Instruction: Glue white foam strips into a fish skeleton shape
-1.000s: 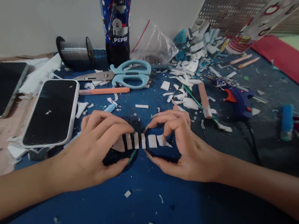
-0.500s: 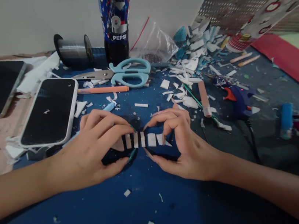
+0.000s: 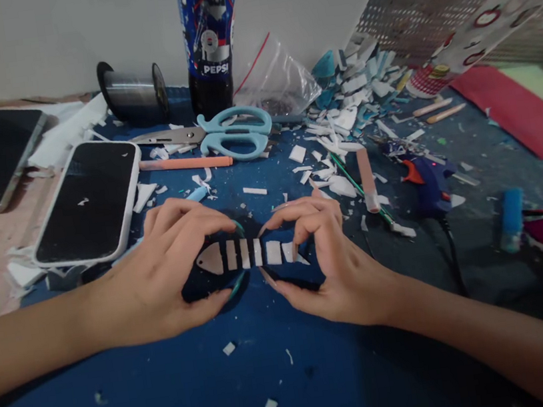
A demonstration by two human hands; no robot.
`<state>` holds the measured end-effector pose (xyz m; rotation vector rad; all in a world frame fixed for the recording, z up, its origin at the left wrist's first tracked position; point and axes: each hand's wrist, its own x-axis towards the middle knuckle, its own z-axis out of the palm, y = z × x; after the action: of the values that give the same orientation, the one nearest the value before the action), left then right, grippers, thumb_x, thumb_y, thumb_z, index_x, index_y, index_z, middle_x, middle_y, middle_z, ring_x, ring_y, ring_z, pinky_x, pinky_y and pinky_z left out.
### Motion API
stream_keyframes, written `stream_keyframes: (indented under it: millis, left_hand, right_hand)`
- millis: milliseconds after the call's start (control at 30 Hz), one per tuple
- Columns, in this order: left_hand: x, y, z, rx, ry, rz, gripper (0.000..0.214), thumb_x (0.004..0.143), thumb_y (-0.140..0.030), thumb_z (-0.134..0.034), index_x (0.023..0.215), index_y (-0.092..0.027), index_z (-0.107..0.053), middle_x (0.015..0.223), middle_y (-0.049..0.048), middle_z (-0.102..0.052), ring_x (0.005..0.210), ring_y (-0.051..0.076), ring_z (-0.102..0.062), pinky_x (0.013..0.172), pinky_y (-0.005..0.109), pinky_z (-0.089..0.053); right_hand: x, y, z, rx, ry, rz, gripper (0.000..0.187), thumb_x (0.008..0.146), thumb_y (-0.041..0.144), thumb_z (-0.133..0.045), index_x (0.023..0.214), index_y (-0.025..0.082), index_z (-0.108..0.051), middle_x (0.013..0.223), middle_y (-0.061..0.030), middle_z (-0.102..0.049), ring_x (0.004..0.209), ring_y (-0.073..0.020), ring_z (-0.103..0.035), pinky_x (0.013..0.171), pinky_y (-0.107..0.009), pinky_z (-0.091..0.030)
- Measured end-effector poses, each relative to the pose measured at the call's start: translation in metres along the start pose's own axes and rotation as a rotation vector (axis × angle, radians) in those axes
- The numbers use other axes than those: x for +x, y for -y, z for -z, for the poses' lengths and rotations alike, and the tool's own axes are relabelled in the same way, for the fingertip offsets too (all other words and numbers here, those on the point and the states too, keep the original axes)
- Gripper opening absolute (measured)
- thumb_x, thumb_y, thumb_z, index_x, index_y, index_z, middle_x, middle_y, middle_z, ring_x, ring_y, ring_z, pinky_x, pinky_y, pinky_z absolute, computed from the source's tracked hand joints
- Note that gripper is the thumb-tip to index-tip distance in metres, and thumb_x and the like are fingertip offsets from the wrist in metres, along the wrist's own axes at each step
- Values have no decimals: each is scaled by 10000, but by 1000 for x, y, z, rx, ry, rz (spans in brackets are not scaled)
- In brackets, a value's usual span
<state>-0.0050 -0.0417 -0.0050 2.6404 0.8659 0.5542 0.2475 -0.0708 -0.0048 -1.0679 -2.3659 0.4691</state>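
Note:
A row of white cut pieces lies on the blue table in the shape of a fish. At its left end is a pointed head piece [image 3: 209, 261] with a dark dot, then a strip [image 3: 231, 255]. My left hand [image 3: 172, 268] is curled, its long green nails at the top and bottom ends of a white strip [image 3: 245, 253]. My right hand [image 3: 326, 250] pinches a neighbouring narrow strip [image 3: 257, 252] between thumb and fingertip nails. Under its curled fingers lie a wider piece [image 3: 273, 253] and a tail piece [image 3: 289, 251], partly covered.
Blue-handled scissors [image 3: 236, 133], an orange pen [image 3: 185, 163], phones [image 3: 89, 202], a spool [image 3: 132, 92] and a Pepsi bottle [image 3: 211, 43] stand or lie behind. White scraps [image 3: 338, 154] and a blue glue gun [image 3: 428, 185] with its cord are at right.
My left index finger has drawn up and back a little, so the head piece and strip beside it show fully. My right hand stays at its strip; the view shifts slightly.

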Motion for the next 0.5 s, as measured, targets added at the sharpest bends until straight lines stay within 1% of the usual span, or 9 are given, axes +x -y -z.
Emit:
stream_keyframes:
  millis: [167,333,500]
  left_hand:
    - [-1,1,-1,-3,1,12,397,860,-324,-579,1205,-198,-427,1144,106,-573,1117,292,-465,861,460,-451]
    - [-1,1,-2,-12,8,24,405,847,-324,-600,1198,-202,-437,1138,100,-579,1112,298,-474,861,466,-449]
    - [0,1,-1,-32,10,16,379,862,-322,-582,1195,-210,-440,1113,99,-580,1094,292,-471,849,461,-453]
  right_hand:
    - [1,0,1,-9,10,6,357,842,211,-596,943,252,-256,1102,-124,-569,1114,-285,-502,1055,-657,-270]
    - [1,0,1,-3,8,4,353,842,211,-591,941,256,-254,1107,-123,-572,1115,-291,-509,1047,-666,-266]
    - [0,0,0,2,2,1,348,848,214,-589,942,253,-256,1100,-128,-575,1108,-299,-509,1038,-676,-264]
